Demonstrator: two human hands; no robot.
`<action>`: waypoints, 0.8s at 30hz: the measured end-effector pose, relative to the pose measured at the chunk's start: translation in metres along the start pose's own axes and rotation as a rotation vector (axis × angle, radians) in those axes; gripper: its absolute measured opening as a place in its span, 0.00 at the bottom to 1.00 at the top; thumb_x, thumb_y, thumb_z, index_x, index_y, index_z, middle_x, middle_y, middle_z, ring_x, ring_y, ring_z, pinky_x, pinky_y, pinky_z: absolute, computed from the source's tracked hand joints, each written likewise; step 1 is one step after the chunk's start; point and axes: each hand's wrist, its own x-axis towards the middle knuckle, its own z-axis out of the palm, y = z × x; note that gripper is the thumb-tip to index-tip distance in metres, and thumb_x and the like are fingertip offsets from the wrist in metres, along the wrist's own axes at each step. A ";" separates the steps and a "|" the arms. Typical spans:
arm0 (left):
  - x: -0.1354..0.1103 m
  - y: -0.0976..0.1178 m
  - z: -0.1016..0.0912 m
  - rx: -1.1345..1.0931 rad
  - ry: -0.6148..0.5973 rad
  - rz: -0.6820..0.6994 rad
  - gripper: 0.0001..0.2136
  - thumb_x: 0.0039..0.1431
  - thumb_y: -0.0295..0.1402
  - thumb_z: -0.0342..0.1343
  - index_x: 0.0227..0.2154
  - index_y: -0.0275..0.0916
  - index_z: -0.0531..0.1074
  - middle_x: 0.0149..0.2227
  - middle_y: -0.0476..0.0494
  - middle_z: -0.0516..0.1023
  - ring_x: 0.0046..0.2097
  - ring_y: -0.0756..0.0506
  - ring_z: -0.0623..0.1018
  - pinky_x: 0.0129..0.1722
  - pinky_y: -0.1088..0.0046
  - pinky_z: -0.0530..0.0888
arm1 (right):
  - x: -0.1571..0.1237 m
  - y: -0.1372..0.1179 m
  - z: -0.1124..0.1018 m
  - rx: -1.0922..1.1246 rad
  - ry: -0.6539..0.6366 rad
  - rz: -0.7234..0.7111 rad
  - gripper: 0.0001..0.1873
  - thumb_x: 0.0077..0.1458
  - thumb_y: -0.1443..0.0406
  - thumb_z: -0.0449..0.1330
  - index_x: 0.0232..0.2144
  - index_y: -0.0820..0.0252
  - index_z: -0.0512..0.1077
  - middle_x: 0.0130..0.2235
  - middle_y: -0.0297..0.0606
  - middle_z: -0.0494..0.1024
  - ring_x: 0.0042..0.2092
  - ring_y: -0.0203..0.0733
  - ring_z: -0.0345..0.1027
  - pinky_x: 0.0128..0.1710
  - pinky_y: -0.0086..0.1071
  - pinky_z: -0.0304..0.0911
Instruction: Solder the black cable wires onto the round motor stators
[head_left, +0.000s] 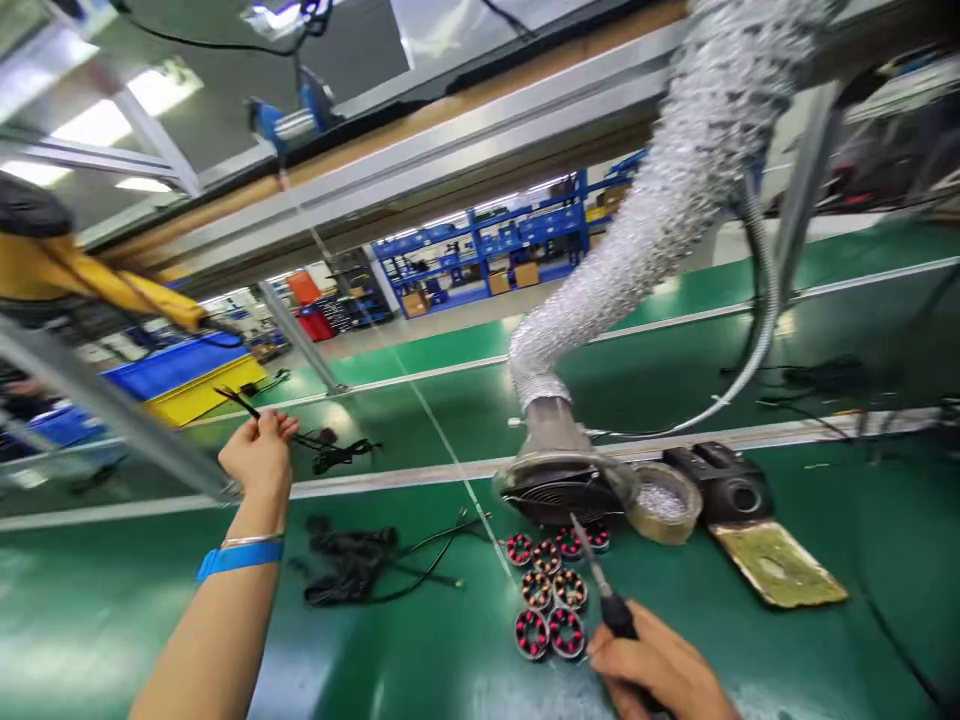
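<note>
My left hand (259,455), reaching out at the left, has its fingers closed on a black cable (238,401). The cable's split ends point up to the left, and a coiled part (337,455) lies on the bench beyond. In my right hand (660,660), at the lower right, is a soldering iron (616,614) with its tip pointing up and away. Left of the iron, several ring-shaped motor stators (532,634) with red or copper windings sit in rows on the green mat. Nearer my left forearm lies a pile of black cables (349,560).
A fume extraction hood (555,450) on a silver flexible duct (637,240) stands behind the stators. To its right are a tape roll (666,505), a black iron stand (721,480) and a yellowish sponge (780,562). A metal post (112,400) and a yellow-blue bin (199,385) are at left.
</note>
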 end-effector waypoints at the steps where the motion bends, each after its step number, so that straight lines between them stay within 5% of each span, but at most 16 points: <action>1: -0.003 0.006 -0.019 -0.012 0.023 0.007 0.10 0.69 0.31 0.48 0.41 0.30 0.71 0.34 0.47 0.76 0.30 0.52 0.77 0.32 0.74 0.78 | 0.001 0.000 -0.002 0.012 0.001 -0.016 0.18 0.55 0.78 0.54 0.45 0.57 0.66 0.32 0.38 0.74 0.31 0.39 0.68 0.30 0.31 0.67; 4: -0.040 0.027 -0.074 -0.045 0.008 0.079 0.10 0.67 0.32 0.49 0.43 0.31 0.72 0.36 0.48 0.78 0.32 0.52 0.79 0.35 0.74 0.79 | 0.002 0.000 -0.005 0.005 0.023 -0.028 0.19 0.55 0.79 0.55 0.46 0.58 0.67 0.34 0.40 0.75 0.34 0.39 0.71 0.35 0.31 0.70; 7: -0.114 0.044 -0.114 -0.014 -0.104 0.162 0.09 0.62 0.36 0.56 0.35 0.36 0.76 0.32 0.49 0.80 0.30 0.51 0.80 0.34 0.76 0.78 | 0.001 -0.002 -0.005 -0.017 0.025 -0.014 0.17 0.56 0.77 0.56 0.46 0.57 0.68 0.34 0.38 0.76 0.34 0.39 0.72 0.35 0.30 0.70; 9: -0.173 0.050 -0.128 0.051 -0.475 0.358 0.07 0.62 0.33 0.56 0.30 0.37 0.77 0.32 0.47 0.81 0.32 0.50 0.80 0.33 0.78 0.78 | 0.000 -0.004 -0.004 -0.026 0.039 -0.014 0.17 0.56 0.76 0.56 0.46 0.57 0.68 0.35 0.38 0.76 0.34 0.39 0.72 0.35 0.31 0.71; 11: -0.227 0.053 -0.133 0.003 -0.829 0.543 0.07 0.63 0.30 0.54 0.37 0.39 0.77 0.33 0.45 0.82 0.32 0.49 0.81 0.34 0.77 0.78 | 0.000 -0.004 -0.004 -0.047 0.067 -0.008 0.16 0.57 0.76 0.56 0.46 0.56 0.68 0.36 0.38 0.76 0.35 0.39 0.73 0.36 0.32 0.71; 14: -0.283 0.056 -0.128 0.013 -1.126 0.678 0.11 0.65 0.27 0.48 0.43 0.39 0.75 0.35 0.42 0.82 0.35 0.47 0.82 0.36 0.74 0.79 | 0.000 -0.005 -0.007 -0.084 0.103 0.027 0.16 0.57 0.75 0.57 0.45 0.54 0.68 0.37 0.37 0.76 0.36 0.40 0.73 0.37 0.34 0.71; 19: -0.303 0.072 -0.113 0.165 -1.260 0.681 0.12 0.66 0.29 0.48 0.46 0.39 0.74 0.40 0.39 0.81 0.40 0.43 0.81 0.40 0.68 0.79 | 0.008 -0.017 -0.019 -0.113 0.041 0.002 0.19 0.58 0.75 0.56 0.48 0.51 0.66 0.38 0.36 0.76 0.36 0.41 0.73 0.36 0.37 0.72; 24: -0.298 0.115 -0.106 -0.084 -1.245 0.467 0.18 0.62 0.35 0.54 0.55 0.43 0.65 0.51 0.41 0.75 0.32 0.50 0.78 0.35 0.74 0.78 | 0.020 -0.041 -0.020 -0.100 -0.112 -0.076 0.18 0.57 0.77 0.54 0.46 0.53 0.70 0.36 0.37 0.77 0.35 0.39 0.72 0.33 0.33 0.70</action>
